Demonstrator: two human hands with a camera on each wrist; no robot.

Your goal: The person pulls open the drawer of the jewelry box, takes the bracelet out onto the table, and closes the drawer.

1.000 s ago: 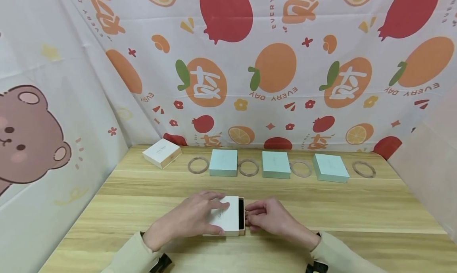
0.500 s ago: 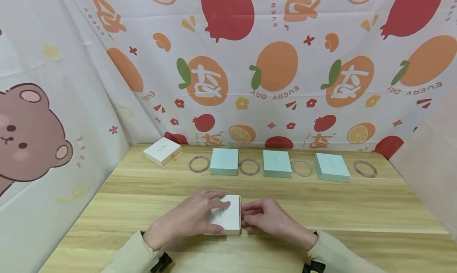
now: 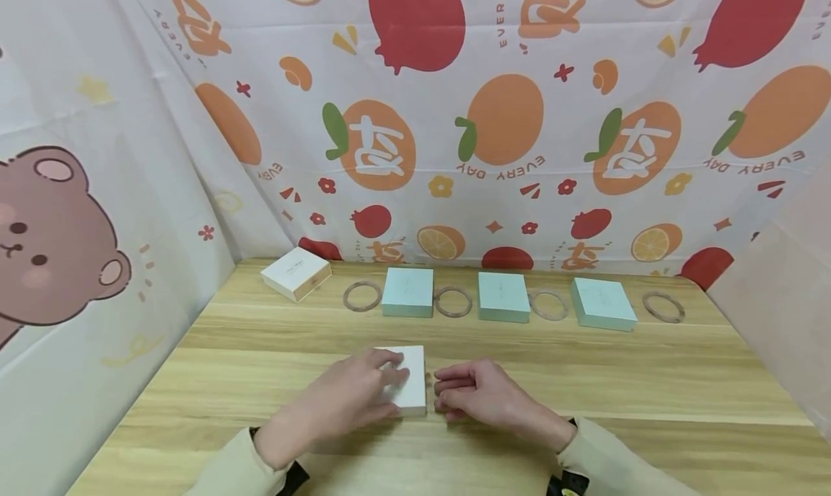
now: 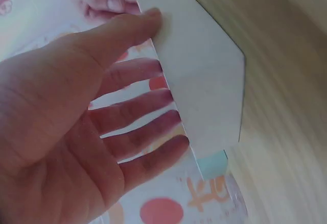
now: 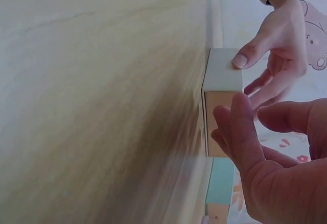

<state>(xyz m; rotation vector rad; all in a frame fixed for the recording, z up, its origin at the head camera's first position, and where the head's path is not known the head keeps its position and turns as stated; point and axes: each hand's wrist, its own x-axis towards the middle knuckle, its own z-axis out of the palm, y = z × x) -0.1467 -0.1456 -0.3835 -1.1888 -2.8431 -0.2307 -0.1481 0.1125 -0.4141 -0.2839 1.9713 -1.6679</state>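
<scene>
A white gift box (image 3: 412,381) with a sliding drawer lies flat on the table in the middle of the head view. My left hand (image 3: 347,395) holds it from the left, thumb on the near side and fingers across the top. In the left wrist view the thumb tip (image 4: 152,22) touches the box's side, the fingertips lying along its edge. My right hand (image 3: 483,395) is just off the box's right end, fingers loosely bent and nothing in them. The right wrist view shows the tan drawer end (image 5: 217,127) flush inside the white sleeve (image 5: 223,76).
Along the back of the wooden table (image 3: 584,395) stand several pale green boxes (image 3: 407,292), with bangle-like rings (image 3: 362,296) between and beside them. Another white box (image 3: 296,272) sits at the back left. A fruit-printed cloth (image 3: 506,207) hangs behind the table.
The drawer, part way out a second ago with its black inside showing, has slid into the sleeve. My left hand has shifted the box slightly left, and my right fingers have come off its end.
</scene>
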